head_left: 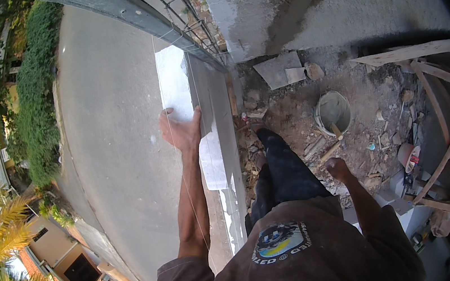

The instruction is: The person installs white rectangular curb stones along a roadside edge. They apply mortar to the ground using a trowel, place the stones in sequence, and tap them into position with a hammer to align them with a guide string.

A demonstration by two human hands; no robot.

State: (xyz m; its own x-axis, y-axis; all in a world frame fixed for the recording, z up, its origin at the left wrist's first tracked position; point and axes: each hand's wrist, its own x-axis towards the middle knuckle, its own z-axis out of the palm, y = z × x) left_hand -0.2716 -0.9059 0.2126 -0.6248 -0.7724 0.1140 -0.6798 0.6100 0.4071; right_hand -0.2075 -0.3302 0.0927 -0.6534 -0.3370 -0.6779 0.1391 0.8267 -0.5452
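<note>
My left hand (180,126) grips the lower end of a white rectangular block (173,76), fingers and thumb on opposite sides. The block sits along the top of a low wall beside a thin string line (156,64) and a second string. Another white block (212,167) lies just below it along the wall. My right hand (338,170) hangs at the right of my body with its fingers curled closed; what it holds, if anything, is hidden. It is below a bucket (332,102) of grey mix with a wooden handle in it.
A metal post (105,8) and rebar (186,15) run above the wall. Left are a paved road (112,127), hedge and houses. Right, rubble (297,125) surrounds my feet, with broken boards (278,71), a plastered wall (332,1) and leaning timber planks (437,112).
</note>
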